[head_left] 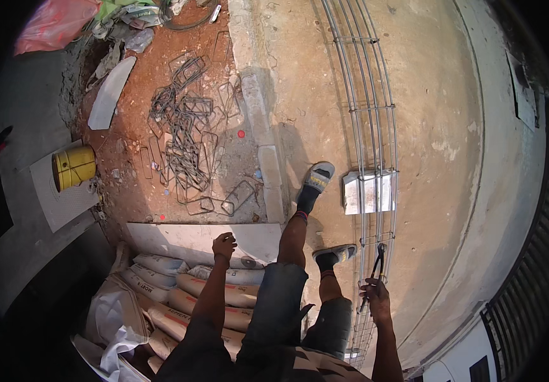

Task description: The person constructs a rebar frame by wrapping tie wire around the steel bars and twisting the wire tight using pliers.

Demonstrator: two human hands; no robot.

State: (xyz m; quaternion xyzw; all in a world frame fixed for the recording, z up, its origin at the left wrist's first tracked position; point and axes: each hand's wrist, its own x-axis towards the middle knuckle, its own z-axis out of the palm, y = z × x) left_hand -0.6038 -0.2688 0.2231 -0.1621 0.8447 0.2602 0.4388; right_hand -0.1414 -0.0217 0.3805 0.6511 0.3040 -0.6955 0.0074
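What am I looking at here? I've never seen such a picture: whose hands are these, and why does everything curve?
There is no robot, only a person's bare hands. The single picture comes from a wide fisheye camera on the person's head, looking down, so straight edges bend. The right hand holds a dark plier-like tool at a long cage of steel bars on the ground; a pale slab lies under the cage. The left hand looks empty. Farther left, bent metal loops lie heaped on reddish soil.
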